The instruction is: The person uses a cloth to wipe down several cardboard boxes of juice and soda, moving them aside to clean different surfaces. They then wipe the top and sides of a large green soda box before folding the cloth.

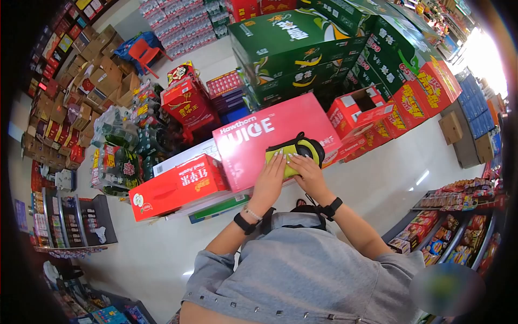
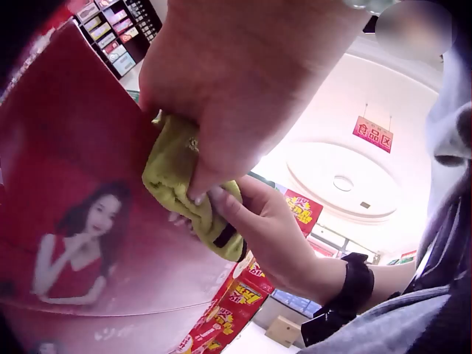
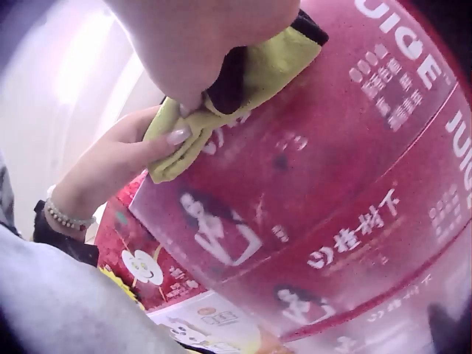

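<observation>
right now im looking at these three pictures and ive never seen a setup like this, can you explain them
There's no machine: the left hand and right hand are bare human hands. The wide picture comes from a camera on the head, looking down; the other two come from one camera on each wrist. Both hands hold a yellow-green cloth with dark trim on top of a pink Hawthorn juice carton. In the wide picture, a red carton sits left of it, and green cartons are stacked beyond.
</observation>
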{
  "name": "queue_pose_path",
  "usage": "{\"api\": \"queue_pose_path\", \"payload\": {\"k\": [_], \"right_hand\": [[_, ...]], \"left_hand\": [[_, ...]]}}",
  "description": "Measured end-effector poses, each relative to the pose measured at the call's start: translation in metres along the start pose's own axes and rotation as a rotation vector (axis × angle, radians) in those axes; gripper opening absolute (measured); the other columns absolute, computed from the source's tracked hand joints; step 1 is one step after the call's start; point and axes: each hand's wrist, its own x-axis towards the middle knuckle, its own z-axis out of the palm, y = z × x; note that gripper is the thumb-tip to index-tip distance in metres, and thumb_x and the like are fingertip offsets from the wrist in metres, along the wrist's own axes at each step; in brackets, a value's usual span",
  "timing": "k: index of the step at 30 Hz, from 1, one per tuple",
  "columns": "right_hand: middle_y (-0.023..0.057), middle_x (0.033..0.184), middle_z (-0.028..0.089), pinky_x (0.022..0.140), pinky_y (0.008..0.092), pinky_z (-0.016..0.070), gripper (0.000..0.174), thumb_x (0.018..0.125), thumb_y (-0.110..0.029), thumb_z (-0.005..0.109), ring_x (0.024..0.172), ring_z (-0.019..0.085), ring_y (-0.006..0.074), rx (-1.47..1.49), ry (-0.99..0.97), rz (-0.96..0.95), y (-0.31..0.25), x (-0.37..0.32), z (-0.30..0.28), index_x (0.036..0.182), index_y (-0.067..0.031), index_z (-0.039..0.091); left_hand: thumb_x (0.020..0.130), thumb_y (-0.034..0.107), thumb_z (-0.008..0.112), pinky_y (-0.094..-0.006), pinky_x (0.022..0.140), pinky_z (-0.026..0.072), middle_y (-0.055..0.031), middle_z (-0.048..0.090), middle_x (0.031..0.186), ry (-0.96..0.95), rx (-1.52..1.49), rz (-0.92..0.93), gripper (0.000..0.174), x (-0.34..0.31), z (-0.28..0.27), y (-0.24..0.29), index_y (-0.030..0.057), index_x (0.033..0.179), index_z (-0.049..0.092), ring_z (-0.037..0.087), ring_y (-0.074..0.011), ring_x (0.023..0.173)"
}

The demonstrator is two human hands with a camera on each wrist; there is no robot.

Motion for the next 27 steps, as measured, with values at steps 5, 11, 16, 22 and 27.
{"api": "queue_pose_path", "payload": {"k": [5,11,16,22,27], "right_hand": [[0.0073,0.120,0.058,0.097,0.0403,0.0404,0.047,0.066,-0.004,0.068,0.115,0.053,0.0250,0.028,0.004,-0.040,-0.049,0.008,0.042,0.113,-0.0081,0.060],[0.0076,0.113,0.062,0.092,0.0397,0.0438,0.047,0.066,-0.005,0.069,0.108,0.057,0.0268,0.146,0.009,0.019,-0.098,0.013,0.065,0.112,-0.0086,0.060],[0.0089,0.111,0.063,0.088,0.0399,0.0472,0.046,0.065,-0.005,0.069,0.102,0.059,0.0293,0.267,-0.021,-0.029,-0.147,0.034,0.042,0.110,-0.0089,0.061],[0.0112,0.114,0.060,0.088,0.0398,0.0470,0.043,0.068,-0.006,0.067,0.103,0.058,0.0307,0.196,0.109,-0.168,-0.192,0.079,0.068,0.110,-0.0060,0.058],[0.0117,0.114,0.060,0.089,0.0379,0.0476,0.041,0.073,-0.010,0.066,0.105,0.058,0.0291,0.073,-0.145,-0.090,-0.201,0.067,0.102,0.112,-0.0054,0.056]], "left_hand": [[0.082,0.004,0.048,-0.0399,0.105,0.0343,-0.0183,0.042,0.137,-0.015,0.041,-0.037,0.049,-0.049,-0.037,-0.033,-0.0036,0.130,0.042,0.039,-0.0308,0.129],[0.079,0.001,0.055,-0.0400,0.100,0.0396,-0.0212,0.046,0.131,0.028,-0.114,-0.042,0.050,-0.085,-0.076,-0.051,-0.0054,0.127,0.043,0.044,-0.0340,0.123],[0.072,-0.005,0.058,-0.0411,0.097,0.0409,-0.0215,0.050,0.126,-0.203,-0.396,-0.229,0.058,-0.097,-0.159,-0.036,0.0000,0.128,0.045,0.048,-0.0365,0.117],[0.074,-0.006,0.055,-0.0410,0.099,0.0399,-0.0209,0.050,0.127,0.116,-0.100,-0.092,0.055,-0.113,-0.193,-0.057,-0.0001,0.128,0.046,0.047,-0.0359,0.120],[0.074,-0.007,0.054,-0.0411,0.104,0.0357,-0.0213,0.047,0.131,0.012,-0.121,-0.187,0.056,-0.145,-0.174,-0.091,-0.0013,0.128,0.045,0.042,-0.0350,0.126]]}}
